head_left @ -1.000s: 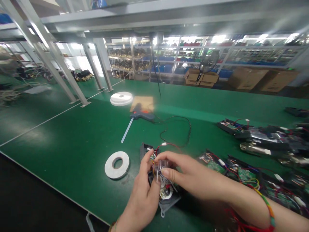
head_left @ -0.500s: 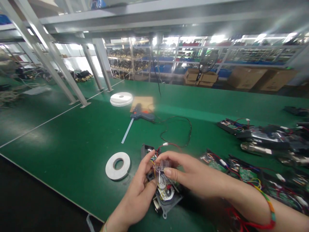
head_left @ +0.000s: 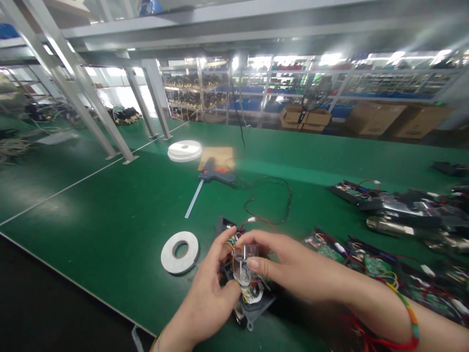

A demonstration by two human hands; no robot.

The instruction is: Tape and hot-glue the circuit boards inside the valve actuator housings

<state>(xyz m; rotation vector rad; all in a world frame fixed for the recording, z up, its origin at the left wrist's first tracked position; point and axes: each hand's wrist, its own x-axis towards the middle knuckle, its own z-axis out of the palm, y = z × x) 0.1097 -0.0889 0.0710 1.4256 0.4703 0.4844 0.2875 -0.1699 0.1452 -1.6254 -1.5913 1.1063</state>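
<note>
A black housing (head_left: 261,309) with wires and small parts inside lies on the green bench in front of me. My left hand (head_left: 212,288) is closed around its left side, thumb and fingers against the housing. Over its middle, my right hand (head_left: 278,254) pinches a small clear plastic part (head_left: 249,252) between thumb and fingers. The fingers hide much of the housing's inside. To the left of my left hand lies a roll of white tape (head_left: 179,253), flat on the bench.
Beyond the hands sits a glue gun (head_left: 216,175) with a glue stick poking out and a dark cord (head_left: 289,195). White reels (head_left: 184,150) lie behind it. Several opened housings with circuit boards (head_left: 377,265) crowd the right side. Metal posts (head_left: 91,107) stand at the left.
The clear part has tilted slightly in my right fingers, and my left thumb has shifted a little over the housing. The rest looks the same.
</note>
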